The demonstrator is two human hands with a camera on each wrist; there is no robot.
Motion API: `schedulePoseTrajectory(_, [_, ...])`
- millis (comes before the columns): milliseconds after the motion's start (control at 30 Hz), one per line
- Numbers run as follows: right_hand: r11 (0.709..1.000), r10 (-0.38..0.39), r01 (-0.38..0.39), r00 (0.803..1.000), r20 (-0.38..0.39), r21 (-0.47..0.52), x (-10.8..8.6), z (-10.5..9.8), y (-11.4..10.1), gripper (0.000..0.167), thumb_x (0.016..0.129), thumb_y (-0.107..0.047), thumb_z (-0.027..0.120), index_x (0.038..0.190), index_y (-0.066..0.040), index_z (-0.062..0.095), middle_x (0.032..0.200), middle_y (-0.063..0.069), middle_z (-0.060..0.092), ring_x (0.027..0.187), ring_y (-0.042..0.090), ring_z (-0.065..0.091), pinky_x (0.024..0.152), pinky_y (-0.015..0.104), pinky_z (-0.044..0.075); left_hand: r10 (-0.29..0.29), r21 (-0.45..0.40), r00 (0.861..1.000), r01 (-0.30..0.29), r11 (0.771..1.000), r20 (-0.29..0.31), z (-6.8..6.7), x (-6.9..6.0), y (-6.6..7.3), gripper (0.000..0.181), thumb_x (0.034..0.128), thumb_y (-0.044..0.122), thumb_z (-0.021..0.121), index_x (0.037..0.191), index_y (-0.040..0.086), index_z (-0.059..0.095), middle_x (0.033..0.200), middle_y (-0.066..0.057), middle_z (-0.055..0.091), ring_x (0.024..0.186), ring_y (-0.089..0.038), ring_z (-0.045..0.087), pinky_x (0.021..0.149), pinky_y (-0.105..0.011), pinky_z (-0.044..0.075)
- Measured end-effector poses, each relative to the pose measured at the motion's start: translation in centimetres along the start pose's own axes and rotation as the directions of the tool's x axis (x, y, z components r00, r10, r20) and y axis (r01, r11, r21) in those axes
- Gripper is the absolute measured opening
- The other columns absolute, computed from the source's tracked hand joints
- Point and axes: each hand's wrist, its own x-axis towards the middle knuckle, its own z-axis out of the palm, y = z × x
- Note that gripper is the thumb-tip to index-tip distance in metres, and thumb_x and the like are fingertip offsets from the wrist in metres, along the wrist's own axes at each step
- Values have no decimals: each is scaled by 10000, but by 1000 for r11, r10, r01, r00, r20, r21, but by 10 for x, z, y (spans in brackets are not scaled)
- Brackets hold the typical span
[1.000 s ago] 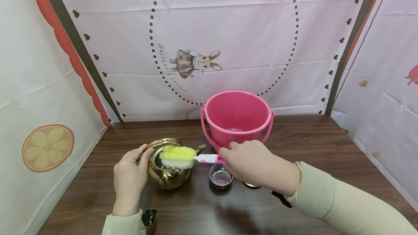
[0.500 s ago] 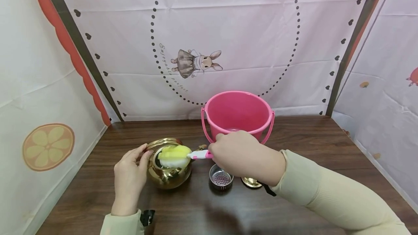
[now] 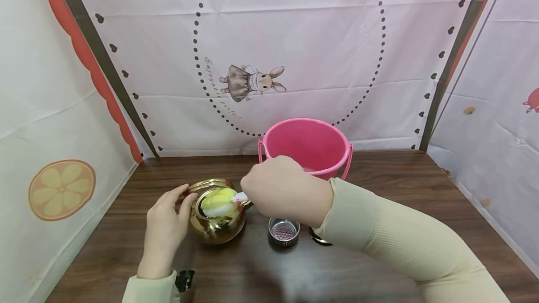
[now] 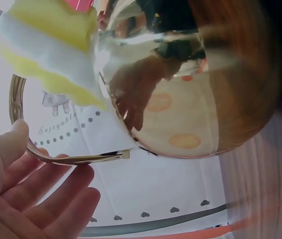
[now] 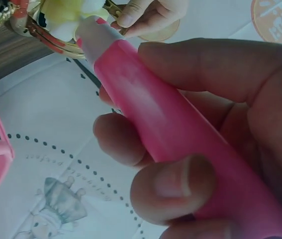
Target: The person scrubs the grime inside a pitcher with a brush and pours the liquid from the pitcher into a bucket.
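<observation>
1. We are seeing the sponge brush at the round opening of the gold kettle, its yellow-and-white head lying in the mouth; how deep it is reaching, we cannot tell.
2. The right hand is gripping the brush's pink handle, fingers and thumb closing round it; its back is facing up, and the sleeved forearm is slanting in from the near right.
3. The left hand is clamping the kettle's hoop handle from the left, thumb on one side and fingers on the other, while its wrist is pointing toward the near edge.
4. Right of the kettle, a metal strainer is standing; a gold disc is showing partly from beneath the right arm.
5. Farther off, a pink bucket is standing on the wooden table.
6. Behind, we are reading "Enjoyable perfect" in slim lettering running sideways beside a printed rabbit on the far cloth.
</observation>
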Motion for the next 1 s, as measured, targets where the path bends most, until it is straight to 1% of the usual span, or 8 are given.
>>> schedulePoseTrajectory(100, [1000, -1, 2, 1000, 26, -4, 5, -3, -4, 189, 831, -91, 569, 693, -205, 632, 656, -55, 612, 575, 148, 568, 446, 372, 498, 34, 4, 999, -34, 999, 37, -2, 2, 1, 319, 875, 102, 669, 1180, 12, 637, 1018, -185, 670, 843, -319, 652, 699, -481, 515])
schedulePoseTrajectory(167, [1000, -2, 3, 999, 38, -9, 9, -4, -7, 163, 842, -112, 579, 730, -211, 647, 692, -59, 626, 602, 156, 582, 472, 368, 512, 84, -7, 995, -84, 996, 53, -3, 4, 2, 348, 871, 89, 671, 1212, 35, 628, 1054, -169, 666, 891, -323, 653, 735, -482, 516])
schedulePoseTrajectory(267, [1000, -11, 12, 999, 44, -21, 13, -3, -10, 122, 851, -154, 602, 763, -228, 644, 737, -70, 637, 642, 157, 593, 521, 349, 527, 172, -23, 983, -171, 985, 61, -2, 8, 4, 380, 856, 50, 676, 1232, 46, 625, 1089, -150, 664, 961, -326, 647, 785, -463, 508])
schedulePoseTrajectory(333, [1000, -17, 18, 999, 49, -24, 16, -2, -11, 97, 856, -188, 613, 777, -239, 639, 759, -76, 641, 664, 152, 595, 561, 338, 529, 204, -37, 977, -202, 979, 57, 0, 9, 4, 372, 843, 24, 682, 1212, 44, 640, 1081, -137, 670, 981, -318, 647, 815, -429, 502])
schedulePoseTrajectory(533, [999, -16, 18, 998, 68, -29, 22, 1, -12, 64, 847, -216, 626, 792, -246, 638, 765, -82, 646, 677, 148, 596, 593, 332, 525, 216, -49, 975, -214, 976, 48, 1, 13, 5, 302, 838, 3, 681, 1139, 21, 676, 1030, -137, 682, 949, -309, 660, 796, -408, 516])
schedulePoseTrajectory(700, [1000, -11, 13, 998, 63, -21, 29, 7, -14, 66, 850, -204, 623, 807, -244, 655, 758, -88, 652, 663, 147, 603, 563, 324, 526, 220, -44, 974, -218, 975, 61, -1, 16, 7, 289, 840, 22, 684, 1127, -6, 674, 1063, -152, 680, 979, -324, 654, 821, -431, 513])
schedulePoseTrajectory(833, [1000, -7, 9, 998, 66, -20, 35, 13, -16, 74, 866, -218, 615, 841, -251, 676, 784, -88, 669, 682, 149, 623, 544, 334, 530, 238, -49, 968, -235, 971, 76, 0, 18, 11, 294, 835, 19, 689, 1127, -7, 675, 1107, -153, 671, 1014, -322, 647, 856, -424, 502])
schedulePoseTrajectory(1000, [1000, 15, -15, 996, 92, 2, 40, 21, -17, 87, 879, -213, 602, 855, -247, 678, 799, -69, 674, 693, 161, 623, 519, 359, 525, 257, -44, 964, -254, 966, 73, 3, 19, 16, 225, 837, -5, 677, 1060, -14, 701, 1060, -156, 690, 979, -317, 662, 831, -428, 519])
